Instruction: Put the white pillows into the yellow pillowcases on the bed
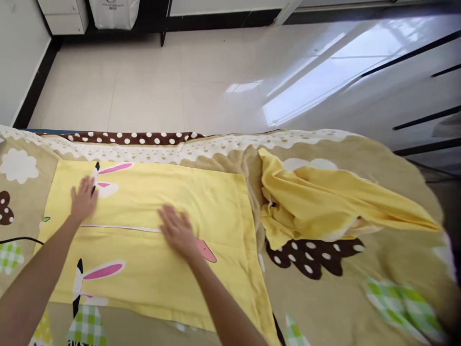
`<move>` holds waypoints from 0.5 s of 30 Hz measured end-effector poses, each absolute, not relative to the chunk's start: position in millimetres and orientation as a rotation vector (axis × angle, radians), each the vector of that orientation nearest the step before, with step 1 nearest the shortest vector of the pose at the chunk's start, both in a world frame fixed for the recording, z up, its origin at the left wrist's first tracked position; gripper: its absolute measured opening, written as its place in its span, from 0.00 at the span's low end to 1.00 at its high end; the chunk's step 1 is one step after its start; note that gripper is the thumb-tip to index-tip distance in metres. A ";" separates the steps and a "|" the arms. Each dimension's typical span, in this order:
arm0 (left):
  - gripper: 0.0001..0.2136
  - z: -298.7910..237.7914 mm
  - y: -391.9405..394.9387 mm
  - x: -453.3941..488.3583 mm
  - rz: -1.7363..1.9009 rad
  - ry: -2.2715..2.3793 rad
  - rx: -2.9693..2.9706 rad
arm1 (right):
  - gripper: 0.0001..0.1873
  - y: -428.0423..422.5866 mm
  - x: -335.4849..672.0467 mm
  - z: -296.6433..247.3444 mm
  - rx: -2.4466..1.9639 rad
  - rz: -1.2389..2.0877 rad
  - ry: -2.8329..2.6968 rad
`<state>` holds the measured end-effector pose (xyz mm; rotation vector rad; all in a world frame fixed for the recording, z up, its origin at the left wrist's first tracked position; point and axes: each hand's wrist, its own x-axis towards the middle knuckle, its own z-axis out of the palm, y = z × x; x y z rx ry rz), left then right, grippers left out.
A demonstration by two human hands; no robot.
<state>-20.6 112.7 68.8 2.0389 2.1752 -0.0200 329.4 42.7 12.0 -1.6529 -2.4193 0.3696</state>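
A yellow pillowcase (223, 211) with pink-eared rabbit prints lies spread flat on the bed. My left hand (83, 198) rests flat on its upper left part, fingers spread, next to a rabbit print. My right hand (177, 230) lies flat near the pillowcase's middle, on a pale fold line, fingers stretched out. Both hands are empty and slightly blurred.
A crumpled yellow cloth (324, 197) lies to the right on the tan patterned bedcover (342, 298). A brown polka-dot edge (126, 138) runs along the bed's far side. Beyond it is glossy tiled floor (187, 81), with white cabinets (414, 81) on the right.
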 end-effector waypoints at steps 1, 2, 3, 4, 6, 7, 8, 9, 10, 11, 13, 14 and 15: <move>0.26 64.9 116.9 -32.8 0.015 2.243 2.010 | 0.28 42.2 365.8 5.7 -1.777 0.328 -2.337; 0.26 60.3 118.6 -41.6 0.065 2.291 2.007 | 0.30 41.9 399.4 0.7 -1.921 0.291 -2.243; 0.26 55.4 118.4 -46.8 0.119 2.317 2.027 | 0.30 42.7 426.7 -2.7 -2.109 0.243 -2.075; 0.26 50.8 117.3 -48.8 0.170 2.332 2.056 | 0.30 45.4 444.4 -4.7 -2.227 0.257 -1.971; 0.26 43.9 114.9 -46.5 0.233 2.355 2.090 | 0.31 56.3 441.2 -5.3 -2.400 0.210 -1.704; 0.26 41.8 114.4 -44.2 0.239 2.355 2.100 | 0.31 63.8 418.7 -4.3 -2.401 0.196 -1.632; 0.26 40.5 114.5 -42.1 0.232 2.351 2.110 | 0.32 71.9 383.5 -2.3 -2.371 0.162 -1.577; 0.26 39.7 115.0 -40.8 0.220 2.347 2.119 | 0.31 80.1 338.5 0.9 -2.255 0.204 -1.646; 0.26 39.2 115.6 -40.3 0.206 2.346 2.126 | 0.31 88.3 287.8 5.5 -2.098 0.260 -1.780; 0.26 38.6 116.3 -40.6 0.194 2.346 2.133 | 0.31 96.2 236.4 11.4 -1.918 0.337 -1.955; 0.26 37.0 117.3 -42.9 0.178 2.345 2.148 | 0.31 111.8 152.2 24.4 -1.565 0.472 -2.254; 0.27 35.8 117.5 -44.3 0.174 2.343 2.153 | 0.31 119.2 128.1 29.4 -1.442 0.491 -2.340; 0.27 34.4 117.5 -45.6 0.173 2.341 2.157 | 0.31 126.1 119.4 32.0 -1.353 0.498 -2.407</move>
